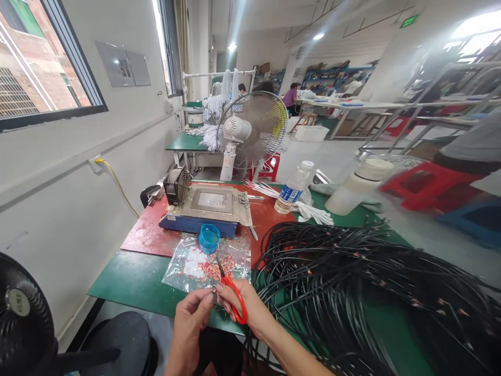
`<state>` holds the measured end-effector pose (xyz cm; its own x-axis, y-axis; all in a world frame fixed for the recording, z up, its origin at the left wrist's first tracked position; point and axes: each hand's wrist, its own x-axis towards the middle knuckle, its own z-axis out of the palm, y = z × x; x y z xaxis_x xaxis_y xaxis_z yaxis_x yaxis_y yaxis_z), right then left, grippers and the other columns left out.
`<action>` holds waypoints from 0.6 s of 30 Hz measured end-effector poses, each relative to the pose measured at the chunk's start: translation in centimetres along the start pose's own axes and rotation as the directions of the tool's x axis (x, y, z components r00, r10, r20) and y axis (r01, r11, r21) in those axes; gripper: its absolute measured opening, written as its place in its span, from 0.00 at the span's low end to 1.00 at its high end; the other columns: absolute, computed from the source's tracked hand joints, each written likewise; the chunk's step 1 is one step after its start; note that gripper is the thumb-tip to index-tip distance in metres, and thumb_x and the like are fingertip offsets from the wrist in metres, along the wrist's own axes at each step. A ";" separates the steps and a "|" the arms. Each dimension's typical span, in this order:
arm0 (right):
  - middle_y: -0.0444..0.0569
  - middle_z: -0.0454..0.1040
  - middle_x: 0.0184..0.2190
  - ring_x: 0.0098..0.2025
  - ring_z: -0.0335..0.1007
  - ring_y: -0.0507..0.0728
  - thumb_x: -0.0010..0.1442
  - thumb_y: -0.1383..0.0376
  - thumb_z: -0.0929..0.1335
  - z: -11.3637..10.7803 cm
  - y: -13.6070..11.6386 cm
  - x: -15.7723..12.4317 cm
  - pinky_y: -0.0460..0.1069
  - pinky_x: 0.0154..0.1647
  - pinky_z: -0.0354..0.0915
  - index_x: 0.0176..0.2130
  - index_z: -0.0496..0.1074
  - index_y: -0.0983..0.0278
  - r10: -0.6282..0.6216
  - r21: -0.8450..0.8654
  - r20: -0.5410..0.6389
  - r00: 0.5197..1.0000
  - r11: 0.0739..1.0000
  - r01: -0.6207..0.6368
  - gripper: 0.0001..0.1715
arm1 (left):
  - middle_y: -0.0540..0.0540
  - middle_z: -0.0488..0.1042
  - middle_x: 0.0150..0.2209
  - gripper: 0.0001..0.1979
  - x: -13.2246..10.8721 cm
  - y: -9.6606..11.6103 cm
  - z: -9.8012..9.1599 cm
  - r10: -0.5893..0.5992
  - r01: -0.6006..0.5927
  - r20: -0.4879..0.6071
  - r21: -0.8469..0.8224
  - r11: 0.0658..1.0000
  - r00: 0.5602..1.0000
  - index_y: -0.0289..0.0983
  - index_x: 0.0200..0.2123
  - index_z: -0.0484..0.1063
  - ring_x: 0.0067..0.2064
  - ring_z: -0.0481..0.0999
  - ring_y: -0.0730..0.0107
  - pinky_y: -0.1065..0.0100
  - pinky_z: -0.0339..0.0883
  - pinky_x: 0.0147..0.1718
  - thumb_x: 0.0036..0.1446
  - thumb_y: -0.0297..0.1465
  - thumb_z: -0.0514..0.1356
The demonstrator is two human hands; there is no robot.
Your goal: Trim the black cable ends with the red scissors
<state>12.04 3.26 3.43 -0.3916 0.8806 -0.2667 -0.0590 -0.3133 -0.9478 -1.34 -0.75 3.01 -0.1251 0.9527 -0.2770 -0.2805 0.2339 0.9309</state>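
Observation:
My right hand (240, 297) holds red-handled scissors (237, 303), their dark blades pointing up and away over a clear plastic bag (176, 271). Close beside it, my left hand (193, 313) is closed in a pinch. Between the fingertips of both hands is a small dark piece, too hidden to name. Small red and yellow bits (219, 267) lie on the bag, along with a white paper label (194, 262). A blue round tub (209, 239) stands at the bag's far side. To the right of my hands spreads a large heap of black cables (321, 261).
Behind the bag stands a blue-based device with a metal top plate (198, 224) and a small fan (177, 186). A water bottle (291, 189), white wires (315, 213) and a whitish jar (358, 188) are farther right. A large fan (254, 128) stands beyond the table.

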 end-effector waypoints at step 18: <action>0.40 0.60 0.08 0.08 0.52 0.44 0.50 0.48 0.67 1.4 0.1 -0.5 0.39 0.07 0.45 0.18 0.67 0.69 0.132 0.261 0.051 0.990 0.955 -0.140 0.27 | 0.55 0.58 0.17 0.11 0.1 -1.1 -0.2 -0.047 0.075 0.134 -0.213 0.974 0.990 0.34 0.30 0.77 0.21 0.47 0.79 0.72 0.41 0.20 0.48 0.37 0.65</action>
<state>10.95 2.28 3.74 -0.4420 0.8126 -0.3799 -0.2411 -0.5155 -0.8223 -1.27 -0.92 1.86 0.0166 0.9581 -0.2860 -0.4854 0.2578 0.8354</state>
